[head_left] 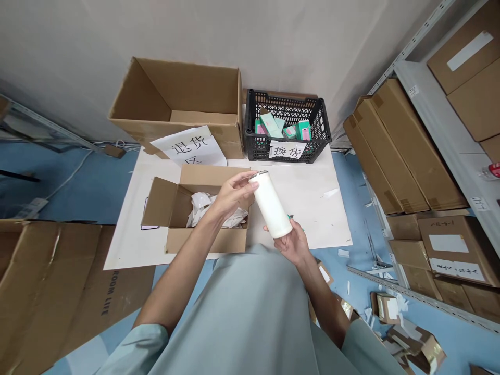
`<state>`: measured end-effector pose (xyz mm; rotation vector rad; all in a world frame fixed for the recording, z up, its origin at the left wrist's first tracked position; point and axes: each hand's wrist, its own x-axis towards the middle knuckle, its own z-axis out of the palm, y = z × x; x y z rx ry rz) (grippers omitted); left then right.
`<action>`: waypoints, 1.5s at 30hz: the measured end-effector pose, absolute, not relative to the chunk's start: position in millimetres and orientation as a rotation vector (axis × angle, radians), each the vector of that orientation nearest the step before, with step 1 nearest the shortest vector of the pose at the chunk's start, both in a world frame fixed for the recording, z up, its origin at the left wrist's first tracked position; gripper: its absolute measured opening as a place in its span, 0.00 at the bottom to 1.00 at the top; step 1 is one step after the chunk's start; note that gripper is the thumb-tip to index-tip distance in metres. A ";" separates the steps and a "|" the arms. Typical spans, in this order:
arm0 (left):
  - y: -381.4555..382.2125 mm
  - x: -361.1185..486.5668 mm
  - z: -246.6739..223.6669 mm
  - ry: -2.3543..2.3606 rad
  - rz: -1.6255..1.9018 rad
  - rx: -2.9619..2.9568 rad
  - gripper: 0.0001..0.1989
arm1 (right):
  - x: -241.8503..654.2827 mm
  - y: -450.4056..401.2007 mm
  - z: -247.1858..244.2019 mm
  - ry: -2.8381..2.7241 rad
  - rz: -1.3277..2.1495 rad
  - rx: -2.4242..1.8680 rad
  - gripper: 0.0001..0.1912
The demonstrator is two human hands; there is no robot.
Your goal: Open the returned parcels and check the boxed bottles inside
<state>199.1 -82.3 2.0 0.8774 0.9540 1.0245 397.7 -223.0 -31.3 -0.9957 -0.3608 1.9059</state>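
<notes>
Between my two hands a white cylindrical bottle (271, 205) is held at a tilt above the table, its dark-edged top end to the upper left. The fingers and thumb of my left hand (233, 192) are closed around that top end. My right hand (292, 242) grips the lower end from below, fingers partly hidden behind it. A small green item (291, 216) shows just behind my right fingers; I cannot tell what it is. Under my left forearm stands an open cardboard box (207, 241) with crumpled white packing paper (201, 204) inside.
At the table's back are a large open carton (175, 130) with a handwritten paper sign (191, 146) and a black plastic crate (287, 151) holding several small green boxes (270, 125). Shelving with cartons (406, 151) lines the right side. Big cardboard boxes (58, 281) stand at left.
</notes>
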 end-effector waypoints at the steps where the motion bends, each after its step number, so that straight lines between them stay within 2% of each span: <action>1: -82.3 199.0 0.3 0.959 1.030 0.852 0.31 | 398.0 -221.8 -33.8 -0.386 1.907 -0.989 0.30; 4: -83.0 197.5 -7.4 1.004 1.054 0.784 0.29 | 403.3 -215.5 -47.8 -0.511 1.936 -1.004 0.33; 7: -81.9 189.5 -15.6 1.110 1.160 0.756 0.29 | 419.0 -204.5 -73.7 -0.766 1.837 -1.214 0.39; 10: -76.9 172.0 -20.6 1.228 1.344 0.770 0.27 | 442.1 -194.6 -109.5 -1.212 1.423 -1.782 0.40; 13: -71.7 153.4 -22.3 1.312 1.437 0.806 0.26 | 459.3 -192.9 -146.1 -1.714 1.032 -2.382 0.54; 14: -71.0 149.3 -22.6 1.326 1.443 0.817 0.25 | 462.1 -194.0 -156.2 -1.836 0.966 -2.497 0.56; 16: -71.8 146.1 -23.4 1.342 1.441 0.824 0.25 | 464.3 -197.6 -170.4 -1.956 0.906 -2.605 0.51; 18: -74.7 149.1 -24.7 1.360 1.428 0.806 0.26 | 464.4 -201.7 -175.4 -1.947 0.906 -2.643 0.41; 20: -78.1 156.0 -26.2 1.375 1.403 0.791 0.27 | 464.9 -206.1 -172.3 -1.904 0.924 -2.642 0.36; 25: -78.2 177.2 -29.3 1.327 1.351 0.829 0.29 | 466.0 -218.3 -150.4 -1.905 0.847 -2.472 0.40; 35: -63.9 194.8 -15.0 1.160 1.303 1.151 0.24 | 465.9 -229.7 -125.9 -1.937 0.650 -2.211 0.36; 45: -75.2 201.0 -3.2 1.146 1.409 1.277 0.25 | 456.1 -231.3 -112.3 -1.926 0.604 -2.080 0.37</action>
